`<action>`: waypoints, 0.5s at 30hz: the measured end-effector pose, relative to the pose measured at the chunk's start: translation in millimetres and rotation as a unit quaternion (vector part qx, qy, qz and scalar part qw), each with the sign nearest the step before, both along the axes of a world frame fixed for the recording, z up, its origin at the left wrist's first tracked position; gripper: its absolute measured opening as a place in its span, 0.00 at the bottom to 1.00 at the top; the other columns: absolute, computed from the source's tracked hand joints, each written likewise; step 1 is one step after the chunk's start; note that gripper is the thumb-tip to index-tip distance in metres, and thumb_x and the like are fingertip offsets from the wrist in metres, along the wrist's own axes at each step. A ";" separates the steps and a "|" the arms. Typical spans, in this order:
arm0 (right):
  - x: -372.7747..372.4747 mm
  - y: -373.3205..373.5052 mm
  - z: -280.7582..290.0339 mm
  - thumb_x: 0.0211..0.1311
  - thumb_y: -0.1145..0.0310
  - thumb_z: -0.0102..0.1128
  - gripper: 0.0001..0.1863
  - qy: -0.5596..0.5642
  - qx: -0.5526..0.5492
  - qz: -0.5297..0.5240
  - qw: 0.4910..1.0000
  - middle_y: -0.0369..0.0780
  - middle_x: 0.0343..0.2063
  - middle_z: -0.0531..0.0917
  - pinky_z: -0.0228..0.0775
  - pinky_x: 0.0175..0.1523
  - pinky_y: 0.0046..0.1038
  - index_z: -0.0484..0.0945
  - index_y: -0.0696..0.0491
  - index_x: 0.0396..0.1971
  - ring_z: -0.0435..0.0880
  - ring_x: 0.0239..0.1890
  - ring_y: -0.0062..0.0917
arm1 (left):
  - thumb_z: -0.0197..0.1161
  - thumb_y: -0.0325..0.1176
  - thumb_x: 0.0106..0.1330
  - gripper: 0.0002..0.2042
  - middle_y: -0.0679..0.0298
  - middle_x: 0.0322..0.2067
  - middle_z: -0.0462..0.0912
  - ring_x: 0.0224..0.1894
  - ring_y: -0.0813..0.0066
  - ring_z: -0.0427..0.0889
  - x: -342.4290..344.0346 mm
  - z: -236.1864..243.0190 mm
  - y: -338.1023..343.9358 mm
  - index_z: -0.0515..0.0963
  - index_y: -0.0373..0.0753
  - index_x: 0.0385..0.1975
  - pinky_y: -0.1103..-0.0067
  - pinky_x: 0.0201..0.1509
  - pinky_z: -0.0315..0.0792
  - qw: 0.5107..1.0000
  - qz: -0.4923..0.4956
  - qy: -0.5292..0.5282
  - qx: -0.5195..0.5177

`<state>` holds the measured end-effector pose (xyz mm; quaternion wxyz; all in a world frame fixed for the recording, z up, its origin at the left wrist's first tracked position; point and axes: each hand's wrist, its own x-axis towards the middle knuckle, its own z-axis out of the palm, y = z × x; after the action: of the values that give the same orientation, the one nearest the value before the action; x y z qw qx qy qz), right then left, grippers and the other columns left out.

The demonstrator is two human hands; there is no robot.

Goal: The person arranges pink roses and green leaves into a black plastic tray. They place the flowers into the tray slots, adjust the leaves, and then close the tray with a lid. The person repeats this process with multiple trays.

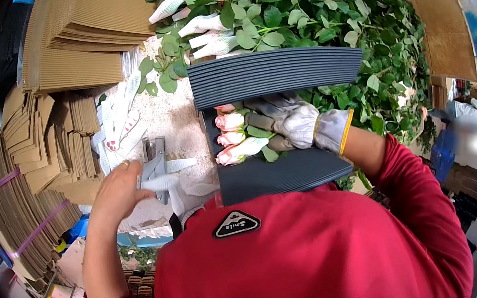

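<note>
My bare left hand [119, 193] is beside a grey metal stapler [156, 151]. Its thumb and fingers are apart at the stapler's edge, next to a white foam net sleeve [163, 183]. A grey-white glove with a yellow cuff covers my right hand [292, 119], which grips a bunch of pale pink roses [231, 138] just behind the heads. The glove hides most of their stems. These roses lie on dark corrugated sheet, with one raised flap [277, 74] beyond them and another flap [284, 174] nearer my body. The nearest rose partly wears a white net sleeve.
Leafy green stems [329, 10] fill the far right, with several sleeved flower heads [201, 24] at their left end. Brown corrugated cardboard [83, 24] is stacked at the far left, and strapped cardboard bundles [16, 196] stand left. Loose net sleeves [120, 122] lie on the worn tabletop [170, 112].
</note>
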<state>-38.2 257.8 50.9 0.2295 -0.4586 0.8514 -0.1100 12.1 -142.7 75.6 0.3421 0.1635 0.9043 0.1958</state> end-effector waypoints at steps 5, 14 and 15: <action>1.0 -3.4 4.1 0.46 0.57 0.65 0.45 -0.038 0.033 -0.024 0.998 0.43 0.71 0.58 0.38 0.74 0.52 0.62 0.43 0.69 0.48 0.75 0.43 | 0.71 0.43 0.51 0.20 0.53 0.38 0.78 0.44 0.52 0.77 -14.9 -2.9 119.3 0.74 0.35 0.36 0.64 0.49 0.71 0.971 -0.080 0.110 0.196; 3.4 3.7 -4.6 0.51 0.55 0.65 0.39 -0.042 0.020 -0.029 0.998 0.42 0.71 0.57 0.37 0.75 0.51 0.66 0.44 0.66 0.45 0.76 0.44 | 0.67 0.37 0.56 0.13 0.57 0.34 0.80 0.40 0.57 0.80 -7.9 -37.5 121.2 0.75 0.37 0.36 0.65 0.44 0.74 0.961 -0.164 0.163 0.155; 3.6 5.0 -6.3 0.51 0.54 0.65 0.39 -0.035 0.020 -0.024 0.999 0.42 0.72 0.57 0.36 0.76 0.51 0.67 0.44 0.66 0.44 0.76 0.44 | 0.69 0.37 0.54 0.14 0.57 0.34 0.80 0.41 0.57 0.80 -5.8 -30.1 94.4 0.76 0.38 0.37 0.65 0.43 0.73 0.972 -0.126 0.135 0.142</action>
<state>-34.6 262.8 44.5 0.2653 -0.4290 0.8559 -0.1143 6.2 -48.4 45.5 0.2122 0.3483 0.8770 0.2540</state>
